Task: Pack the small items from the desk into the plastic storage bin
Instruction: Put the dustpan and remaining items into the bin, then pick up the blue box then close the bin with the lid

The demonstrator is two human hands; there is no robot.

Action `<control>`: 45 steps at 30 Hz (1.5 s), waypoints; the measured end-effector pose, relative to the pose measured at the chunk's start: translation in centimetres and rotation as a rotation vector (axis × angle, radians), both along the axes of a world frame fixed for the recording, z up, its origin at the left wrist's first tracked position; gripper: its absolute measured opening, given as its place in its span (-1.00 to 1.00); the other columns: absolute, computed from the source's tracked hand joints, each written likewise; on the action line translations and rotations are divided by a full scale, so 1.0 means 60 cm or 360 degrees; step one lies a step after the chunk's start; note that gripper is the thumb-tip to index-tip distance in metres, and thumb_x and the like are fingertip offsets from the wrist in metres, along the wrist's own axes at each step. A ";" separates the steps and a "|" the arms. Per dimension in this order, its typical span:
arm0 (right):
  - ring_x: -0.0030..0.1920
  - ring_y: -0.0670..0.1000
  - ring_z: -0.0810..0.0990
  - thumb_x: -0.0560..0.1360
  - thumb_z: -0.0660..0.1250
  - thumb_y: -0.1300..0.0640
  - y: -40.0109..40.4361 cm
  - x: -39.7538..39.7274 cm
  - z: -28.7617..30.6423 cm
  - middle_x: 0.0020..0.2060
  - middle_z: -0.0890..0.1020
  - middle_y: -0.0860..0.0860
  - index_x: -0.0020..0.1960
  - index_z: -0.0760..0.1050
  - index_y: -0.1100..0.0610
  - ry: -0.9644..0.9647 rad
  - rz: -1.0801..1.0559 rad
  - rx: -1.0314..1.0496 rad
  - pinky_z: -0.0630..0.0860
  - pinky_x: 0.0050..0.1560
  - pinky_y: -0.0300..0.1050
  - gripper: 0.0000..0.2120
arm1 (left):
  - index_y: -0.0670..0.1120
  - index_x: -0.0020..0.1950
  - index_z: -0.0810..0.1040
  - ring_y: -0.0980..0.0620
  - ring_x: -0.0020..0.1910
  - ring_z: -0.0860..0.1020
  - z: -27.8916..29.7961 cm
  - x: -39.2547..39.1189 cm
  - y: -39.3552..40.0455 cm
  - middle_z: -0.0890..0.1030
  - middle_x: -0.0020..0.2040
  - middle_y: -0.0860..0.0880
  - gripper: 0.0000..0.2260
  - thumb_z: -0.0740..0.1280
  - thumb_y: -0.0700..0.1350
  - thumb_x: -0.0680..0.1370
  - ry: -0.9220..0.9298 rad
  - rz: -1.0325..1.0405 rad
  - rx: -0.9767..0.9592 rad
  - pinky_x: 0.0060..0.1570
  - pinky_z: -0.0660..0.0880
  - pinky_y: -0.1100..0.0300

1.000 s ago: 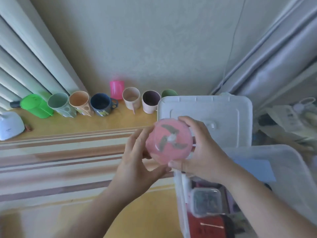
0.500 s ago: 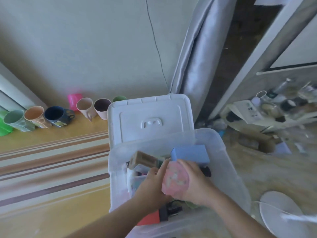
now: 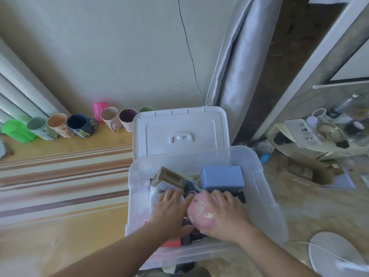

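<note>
Head view: my right hand (image 3: 225,213) grips pink round item (image 3: 201,213), settling it low at bin's (image 3: 265,186) near side for flat fit. Left hand (image 3: 169,206) flat, fingers straight, pressing contents aside. Blue box (image 3: 221,176) and brown box (image 3: 167,176) crowd far side. Lid (image 3: 179,128) leans behind bin. Mugs (image 3: 79,124) line worktop's (image 3: 60,226) far edge.

Soft, even daylight – no hard shadows, slight haze throughout. Wide-angle bending bows the curtain (image 3: 229,80) at 1 o'clock; the white disc (image 3: 335,254) at 5 o'clock smears – edges are softly blurred.
</note>
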State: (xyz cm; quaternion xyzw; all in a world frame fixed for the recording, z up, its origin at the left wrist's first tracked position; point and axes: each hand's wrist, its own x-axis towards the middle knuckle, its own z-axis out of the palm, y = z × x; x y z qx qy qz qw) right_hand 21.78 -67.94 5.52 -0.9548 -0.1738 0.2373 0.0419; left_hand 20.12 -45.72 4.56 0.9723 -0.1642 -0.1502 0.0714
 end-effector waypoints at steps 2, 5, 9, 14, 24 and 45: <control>0.37 0.23 0.27 0.27 0.10 -0.59 -0.002 0.006 0.003 0.45 0.27 0.00 0.61 -0.12 -0.17 0.0030 0.0091 -0.0130 0.25 0.31 0.27 0.04 | 0.23 0.52 0.15 -0.19 0.42 0.27 0.019 0.000 0.025 0.33 0.45 -0.06 -0.31 0.23 0.33 0.42 -0.0059 -0.0072 -0.0004 0.44 0.23 -0.14; 0.60 0.28 0.01 0.26 0.01 -0.66 0.012 0.024 0.029 0.65 -0.01 0.02 0.62 -0.32 -0.24 0.0121 0.0132 -0.0187 0.04 0.49 0.39 0.10 | 0.25 0.44 0.36 -0.16 0.45 0.26 0.052 -0.012 0.084 0.38 0.43 -0.02 -0.47 0.29 0.24 0.46 -0.0191 -0.0108 -0.0062 0.46 0.23 -0.15; 0.53 0.23 0.22 0.41 0.05 -0.55 0.122 0.040 0.092 0.58 0.18 0.05 0.67 -0.09 -0.14 -0.0119 0.0264 0.0230 0.29 0.49 0.24 -0.04 | 0.19 0.39 0.46 -0.14 0.39 0.32 0.080 -0.051 0.201 0.44 0.39 -0.01 -0.57 0.32 0.16 0.51 -0.0299 0.0108 -0.0125 0.38 0.35 -0.16; 0.49 0.10 0.26 0.54 0.28 -0.24 0.349 0.011 0.127 0.49 0.26 -0.04 0.57 0.21 -0.12 -0.0290 0.0634 0.0589 0.30 0.48 0.11 -0.35 | 0.26 0.48 0.31 -0.11 0.36 0.36 0.076 -0.126 0.359 0.38 0.39 0.01 -0.54 0.24 0.24 0.57 -0.0317 0.0507 -0.0225 0.32 0.41 -0.09; 0.51 0.12 0.19 0.57 0.34 -0.13 0.773 -0.044 0.075 0.51 0.22 -0.02 0.60 0.21 -0.09 -0.0036 0.0936 0.0649 0.30 0.49 0.13 -0.35 | 0.25 0.39 0.43 -0.22 0.37 0.35 0.013 -0.309 0.805 0.36 0.42 -0.03 -0.44 0.44 0.21 0.40 -0.0148 0.1581 0.0090 0.29 0.41 -0.21; 0.51 0.19 0.19 0.49 0.47 -0.07 1.170 -0.118 -0.068 0.56 0.05 -0.01 0.62 -0.13 -0.20 0.0287 0.1122 0.0114 0.44 0.37 0.17 -0.05 | 0.39 0.56 -0.18 -0.29 0.46 0.18 -0.150 -0.400 1.012 0.00 0.55 -0.12 0.09 0.39 0.28 0.16 0.0276 0.1540 -0.0269 0.37 0.34 -0.17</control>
